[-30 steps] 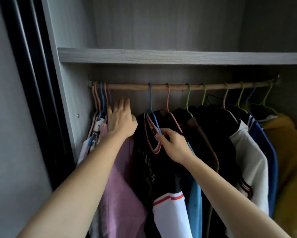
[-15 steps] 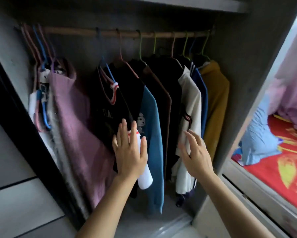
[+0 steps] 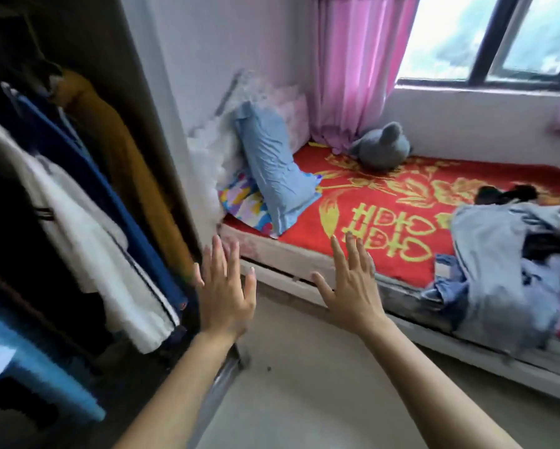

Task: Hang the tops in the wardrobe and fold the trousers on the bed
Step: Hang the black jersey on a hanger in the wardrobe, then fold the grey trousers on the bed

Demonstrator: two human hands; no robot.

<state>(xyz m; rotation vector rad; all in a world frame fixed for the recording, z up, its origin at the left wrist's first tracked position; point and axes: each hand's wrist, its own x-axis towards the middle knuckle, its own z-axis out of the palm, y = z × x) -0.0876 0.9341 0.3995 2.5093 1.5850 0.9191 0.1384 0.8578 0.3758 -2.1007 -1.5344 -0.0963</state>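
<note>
Now left hand (image 3: 224, 293), right hand (image 3: 350, 286) spread, empty, before bed (image 3: 304, 273) edge.

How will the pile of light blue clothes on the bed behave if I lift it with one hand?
The pile of light blue clothes is crumpled and drapes over the bed edge, so it will probably sag limply. Several dark and blue pieces look tangled, so some may slip out. It looks bulky, likely needing both hands.
</note>
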